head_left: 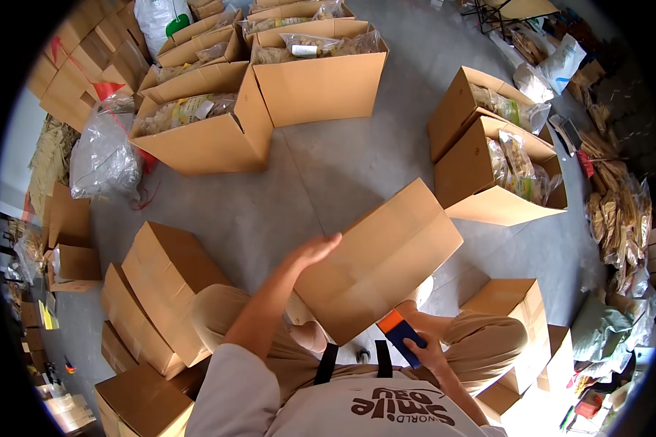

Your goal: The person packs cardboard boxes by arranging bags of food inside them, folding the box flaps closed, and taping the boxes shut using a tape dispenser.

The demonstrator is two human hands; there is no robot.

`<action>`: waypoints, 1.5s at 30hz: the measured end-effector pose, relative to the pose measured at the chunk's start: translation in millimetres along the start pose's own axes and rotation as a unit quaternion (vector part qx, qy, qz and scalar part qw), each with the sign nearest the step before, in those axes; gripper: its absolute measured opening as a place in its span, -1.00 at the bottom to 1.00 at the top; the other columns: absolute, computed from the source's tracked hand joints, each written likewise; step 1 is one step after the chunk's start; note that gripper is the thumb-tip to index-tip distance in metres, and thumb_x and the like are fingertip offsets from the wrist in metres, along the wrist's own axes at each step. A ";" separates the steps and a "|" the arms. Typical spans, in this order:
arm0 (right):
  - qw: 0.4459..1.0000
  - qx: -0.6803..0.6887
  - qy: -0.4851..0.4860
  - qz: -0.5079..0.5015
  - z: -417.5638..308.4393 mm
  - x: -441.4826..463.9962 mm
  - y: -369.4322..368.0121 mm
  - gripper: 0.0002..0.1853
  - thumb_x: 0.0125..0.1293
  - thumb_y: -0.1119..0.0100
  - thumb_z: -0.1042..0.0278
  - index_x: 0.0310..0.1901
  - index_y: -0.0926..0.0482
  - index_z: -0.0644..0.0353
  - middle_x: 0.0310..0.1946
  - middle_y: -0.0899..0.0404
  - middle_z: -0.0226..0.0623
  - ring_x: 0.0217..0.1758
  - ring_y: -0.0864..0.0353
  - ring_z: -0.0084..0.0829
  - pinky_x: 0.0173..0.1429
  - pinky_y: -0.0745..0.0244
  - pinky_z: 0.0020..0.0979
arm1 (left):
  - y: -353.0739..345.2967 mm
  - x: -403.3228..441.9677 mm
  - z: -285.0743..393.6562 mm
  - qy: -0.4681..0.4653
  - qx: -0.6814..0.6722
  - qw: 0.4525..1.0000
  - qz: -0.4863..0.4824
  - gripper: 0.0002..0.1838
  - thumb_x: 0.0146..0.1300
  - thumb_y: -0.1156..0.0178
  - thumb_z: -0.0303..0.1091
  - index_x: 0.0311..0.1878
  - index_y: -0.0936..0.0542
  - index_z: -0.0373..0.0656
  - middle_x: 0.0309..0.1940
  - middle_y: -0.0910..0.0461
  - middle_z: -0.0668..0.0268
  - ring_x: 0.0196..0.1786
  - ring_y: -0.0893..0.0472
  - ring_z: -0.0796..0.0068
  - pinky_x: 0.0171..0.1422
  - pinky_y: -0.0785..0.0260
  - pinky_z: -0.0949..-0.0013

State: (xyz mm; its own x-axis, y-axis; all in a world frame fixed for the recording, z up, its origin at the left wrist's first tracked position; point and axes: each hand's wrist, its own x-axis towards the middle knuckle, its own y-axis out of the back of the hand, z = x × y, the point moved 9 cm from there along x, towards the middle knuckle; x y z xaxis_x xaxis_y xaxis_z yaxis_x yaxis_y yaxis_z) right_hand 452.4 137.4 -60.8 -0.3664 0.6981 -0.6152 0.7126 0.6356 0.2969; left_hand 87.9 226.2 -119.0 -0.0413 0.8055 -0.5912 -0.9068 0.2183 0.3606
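A closed cardboard box [386,255] stands between my knees, tilted in view, with a strip of tape across its top face. My left hand [317,250] is at the box's left edge, its fingers stretched out flat and close together; whether it presses on the side I cannot tell. In my right hand [428,351] is a dark blue and orange hand-held block [403,336], the fingers wrapped around its lower end. Its orange end is at the box's near right edge. The exact kind of this tool does not show.
Open cartons [321,87] filled with clear plastic bags stand at the back, and two more open cartons [499,175] at the right. Closed boxes [168,284] are stacked by my left knee, others [510,306] by my right. A plastic bag [109,153] lies at the left.
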 end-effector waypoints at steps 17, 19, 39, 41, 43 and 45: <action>0.944 0.025 0.322 0.059 -259.7 135.7 -80.6 -0.56 0.14 -0.26 0.03 -0.41 -0.58 0.39 -0.67 -0.52 -0.16 -0.60 -0.51 -0.44 -0.44 -0.42 -0.41 | 152.8 -54.4 30.1 0.001 0.103 0.909 0.404 -0.47 0.38 0.33 0.12 -0.04 -0.62 0.11 -0.23 -0.60 0.07 -0.13 -0.55 0.00 -0.04 -0.37 0.10; 0.975 -0.023 0.221 0.010 -198.0 131.0 -69.9 -0.54 0.09 -0.29 0.01 -0.38 -0.59 0.38 -0.62 -0.55 -0.15 -0.55 -0.54 -0.42 -0.40 -0.44 -0.40 | 159.6 -35.1 32.6 0.014 0.174 0.907 0.384 -0.50 0.33 0.22 0.16 -0.05 -0.62 0.10 -0.26 -0.61 0.08 -0.16 -0.57 0.03 -0.07 -0.39 0.12; 0.993 -0.023 0.097 0.070 -136.4 89.1 -44.0 -0.54 -0.01 -0.38 0.00 -0.48 -0.61 0.37 -0.69 -0.52 -0.21 -0.61 -0.50 -0.52 -0.47 -0.41 -0.42 | 150.5 67.8 -44.0 -0.014 0.251 0.913 0.321 -0.37 0.28 0.17 0.25 0.10 -0.53 -0.06 0.12 -0.46 0.08 0.24 -0.35 0.08 0.29 -0.16 0.22; 0.995 -0.032 0.082 0.043 -185.0 107.8 -50.6 -0.47 0.00 -0.33 -0.11 -0.49 -0.61 0.37 -0.69 -0.52 -0.21 -0.61 -0.52 -0.46 -0.45 -0.41 -0.40 | 159.8 78.5 -65.6 0.046 0.312 0.881 0.351 -0.36 0.33 0.32 0.26 0.20 -0.45 0.02 0.25 -0.33 0.10 0.35 -0.20 0.09 0.37 -0.04 0.19; 0.995 -0.016 0.089 0.038 -219.6 134.0 -62.5 -0.40 0.01 -0.27 -0.22 -0.46 -0.62 0.36 -0.65 -0.54 -0.11 -0.55 -0.57 -0.35 -0.38 -0.44 -0.35 | 167.5 42.0 -25.1 0.066 0.097 0.969 0.217 -0.37 0.35 0.34 0.24 0.22 -0.43 0.05 0.25 -0.33 0.11 0.36 -0.20 0.15 0.38 -0.02 0.24; 0.991 -0.046 0.117 0.039 -252.6 163.8 -71.8 -0.35 0.03 -0.20 -0.28 -0.43 -0.63 0.36 -0.60 -0.57 -0.09 -0.47 -0.61 -0.31 -0.28 -0.47 -0.34 | 158.5 10.0 -3.2 0.082 -0.121 0.986 0.078 -0.38 0.36 0.36 0.23 0.25 -0.41 0.09 0.25 -0.34 0.12 0.37 -0.20 0.21 0.39 0.00 0.29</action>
State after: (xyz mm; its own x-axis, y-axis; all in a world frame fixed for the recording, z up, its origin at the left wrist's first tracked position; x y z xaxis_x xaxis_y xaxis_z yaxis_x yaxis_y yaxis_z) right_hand 190.1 289.4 1.6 -0.4481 0.7971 -0.4047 0.6909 0.5961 0.4091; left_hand -57.6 267.1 -70.1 -0.2366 0.7152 -0.6577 -0.9569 -0.0544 0.2852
